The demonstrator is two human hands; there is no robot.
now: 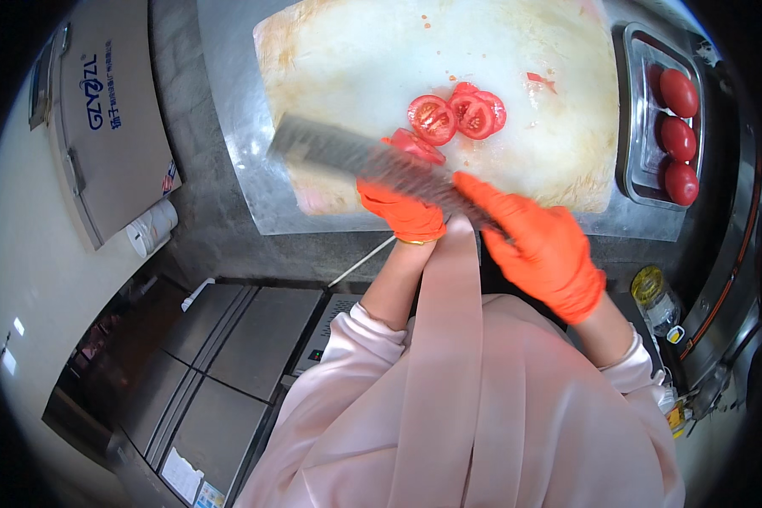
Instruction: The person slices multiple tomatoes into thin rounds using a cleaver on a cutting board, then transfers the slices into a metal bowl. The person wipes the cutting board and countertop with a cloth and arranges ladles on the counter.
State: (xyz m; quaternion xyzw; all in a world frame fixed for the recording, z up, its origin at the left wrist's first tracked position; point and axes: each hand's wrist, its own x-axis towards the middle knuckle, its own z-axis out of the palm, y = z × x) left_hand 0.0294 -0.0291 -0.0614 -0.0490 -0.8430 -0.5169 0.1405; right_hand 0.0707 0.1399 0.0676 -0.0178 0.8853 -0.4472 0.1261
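Note:
A motion-blurred cleaver slants over the near side of the white cutting board. My right hand, in an orange glove, is closed around its handle, with the index finger along the blade. My left hand, gloved too, lies partly under the blade beside a piece of cut tomato; the blade hides most of its fingers, so its hold is unclear. Just beyond are a round tomato slice and several overlapping tomato slices. A small red tomato scrap lies farther right on the board.
A metal tray with three whole tomatoes stands right of the board. The board rests on a metal sheet. A bottle with a yellow cap is at the lower right. A white tub and a refrigeration unit's grey door are at the left.

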